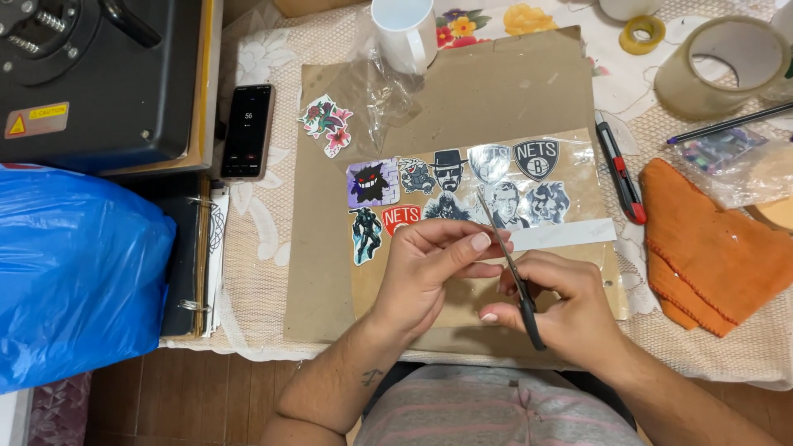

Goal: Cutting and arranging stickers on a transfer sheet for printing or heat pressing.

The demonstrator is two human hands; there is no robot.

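My right hand (560, 306) grips a pair of small scissors (505, 258) by their black handles, blades pointing up and away. My left hand (429, 264) pinches something thin at the blades, too small to make out. Both hands hover over a brown paper sheet (504, 91). On it lies a clear plastic sheet (578, 177) bearing several cut-out stickers (450, 186): a purple monster, a hat-and-beard face, shields, a red badge. A flower sticker (327, 124) lies apart at the upper left.
A phone (248, 130) lies left of the paper beside a black press machine (99, 78). A blue plastic bag (74, 272) fills the left. A white mug (406, 33), tape rolls (723, 70), a red-black utility knife (621, 169) and an orange cloth (710, 248) lie around.
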